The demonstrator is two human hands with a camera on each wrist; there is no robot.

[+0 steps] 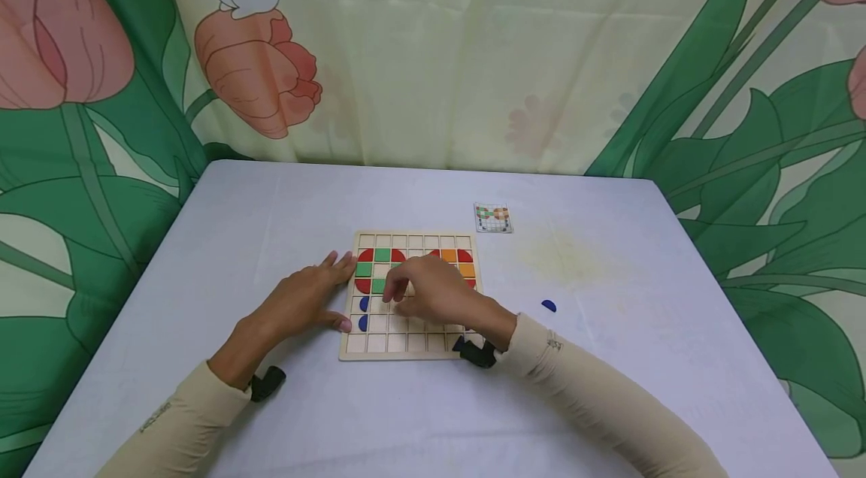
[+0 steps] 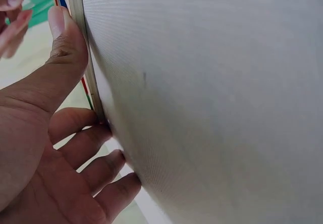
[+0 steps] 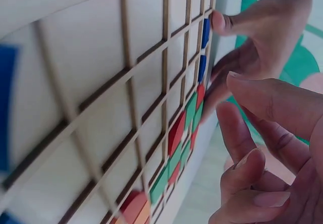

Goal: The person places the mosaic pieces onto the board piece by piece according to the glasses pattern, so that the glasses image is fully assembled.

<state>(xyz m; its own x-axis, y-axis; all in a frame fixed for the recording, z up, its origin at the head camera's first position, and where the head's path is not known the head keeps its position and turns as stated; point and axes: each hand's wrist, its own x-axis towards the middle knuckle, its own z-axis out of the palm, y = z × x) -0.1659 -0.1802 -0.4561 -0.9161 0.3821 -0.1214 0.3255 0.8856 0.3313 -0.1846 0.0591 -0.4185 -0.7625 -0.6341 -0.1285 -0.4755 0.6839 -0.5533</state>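
Grid board (image 1: 409, 346) sits mid-tabletop, nearer the front edge, with red, green, orange and blue pieces filling its upper rows and left column. Left hand (image 1: 307, 297) lies flat against the board's left edge, fingers straight, thumb (image 2: 63, 47) on the rim; good brace, so press it sideways, not down. Right hand (image 1: 433, 290) hovers over the middle cells, fingers loosely curled; can't tell if they pinch a piece. Spare blue piece (image 1: 549, 305) lies toward the right edge. Best lower pieces square into a cell.
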